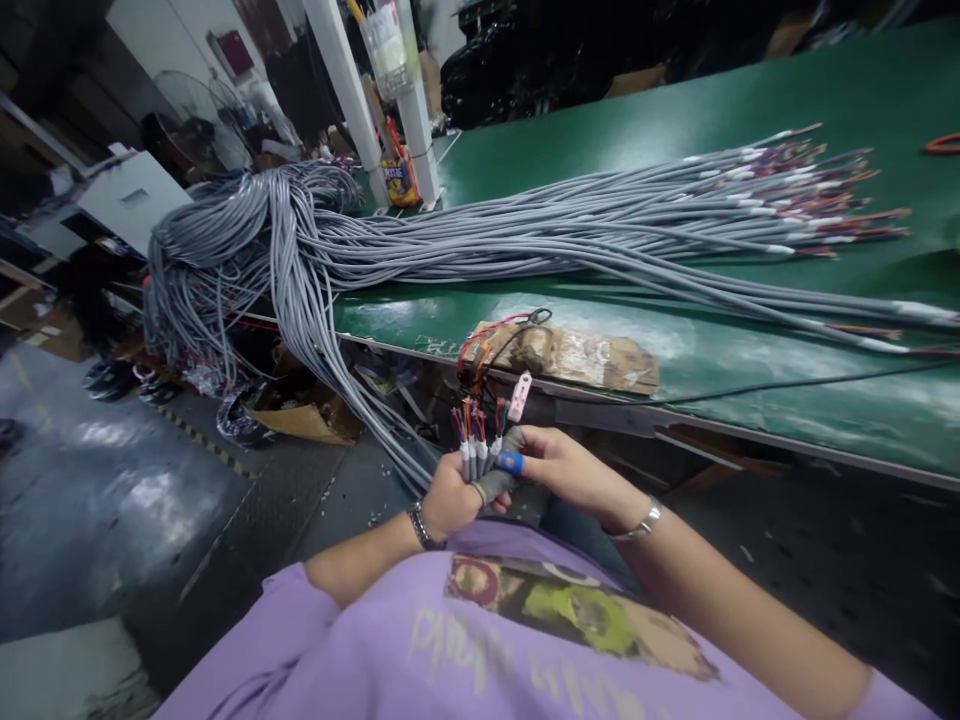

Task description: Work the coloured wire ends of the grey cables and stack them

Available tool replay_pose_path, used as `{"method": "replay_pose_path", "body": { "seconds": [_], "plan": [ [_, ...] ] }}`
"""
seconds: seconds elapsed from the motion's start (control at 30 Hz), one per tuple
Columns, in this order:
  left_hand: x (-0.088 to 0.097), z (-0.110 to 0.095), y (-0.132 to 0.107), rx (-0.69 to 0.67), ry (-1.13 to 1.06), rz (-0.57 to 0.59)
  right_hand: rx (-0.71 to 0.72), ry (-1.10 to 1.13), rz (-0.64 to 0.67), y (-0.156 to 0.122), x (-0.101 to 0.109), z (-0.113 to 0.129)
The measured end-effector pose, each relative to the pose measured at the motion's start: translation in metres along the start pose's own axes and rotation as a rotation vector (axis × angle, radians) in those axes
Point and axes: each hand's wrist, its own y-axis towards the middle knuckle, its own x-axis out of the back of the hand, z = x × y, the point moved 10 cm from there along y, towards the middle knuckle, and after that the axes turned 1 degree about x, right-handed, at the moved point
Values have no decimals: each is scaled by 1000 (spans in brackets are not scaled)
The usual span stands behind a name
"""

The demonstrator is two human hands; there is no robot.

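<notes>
Left hand [448,498] clamped grey cable ends [472,458] just off green bench [570,130]; right hand [562,468] touched them, pinch unclear. Slack hold could have let coloured wires [478,425] tangle.

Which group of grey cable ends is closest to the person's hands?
The small cluster gripped in the left hand, with the right hand alongside; the larger group lies loose on the green table.
</notes>
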Motion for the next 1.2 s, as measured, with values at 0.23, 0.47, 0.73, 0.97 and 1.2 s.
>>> {"method": "replay_pose_path", "body": {
  "seconds": [0.23, 0.47, 0.73, 0.97, 1.2],
  "plan": [
    [0, 2, 1, 2, 34, 55, 21, 75, -98, -2, 14, -4],
    [3, 6, -2, -6, 30, 41, -34, 353, -221, -5, 39, -13],
    [4, 6, 2, -36, 24, 17, -32, 89, -65, -11, -1, 3],
    [8, 6, 2, -41, 18, -41, -58, 195, -188, -13, 4, -10],
    [10, 5, 4, -40, 23, -55, -51, 369, -337, -17, -2, -9]
  ]
}}
